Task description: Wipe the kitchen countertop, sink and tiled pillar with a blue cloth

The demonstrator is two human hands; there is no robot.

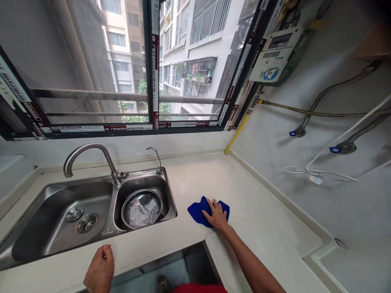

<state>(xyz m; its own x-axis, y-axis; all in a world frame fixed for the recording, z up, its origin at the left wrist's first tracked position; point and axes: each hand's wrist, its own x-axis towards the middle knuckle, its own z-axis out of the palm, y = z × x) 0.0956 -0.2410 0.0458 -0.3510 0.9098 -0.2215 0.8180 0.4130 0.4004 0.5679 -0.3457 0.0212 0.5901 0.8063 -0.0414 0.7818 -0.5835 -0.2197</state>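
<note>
My right hand (216, 214) lies on a blue cloth (197, 211) with its fingers spread, pressing it against the white countertop (195, 179). Parts of the cloth stick out on both sides of the hand, crumpled. Near the front edge of the counter, below the sink, my left hand (100, 267) is closed in a fist. A small dark spot shows in the curl of its fingers, and no held object can be made out. Right of the double steel sink (111, 203) is where the cloth lies.
A round metal basin (124, 209) with water sits in the right sink bowl. A large curved faucet (91, 146) and a thin small tap (157, 156) rise behind. A yellow pipe (236, 134) meets the back corner. White cable (308, 169) hangs on the right wall below a gas meter (275, 57).
</note>
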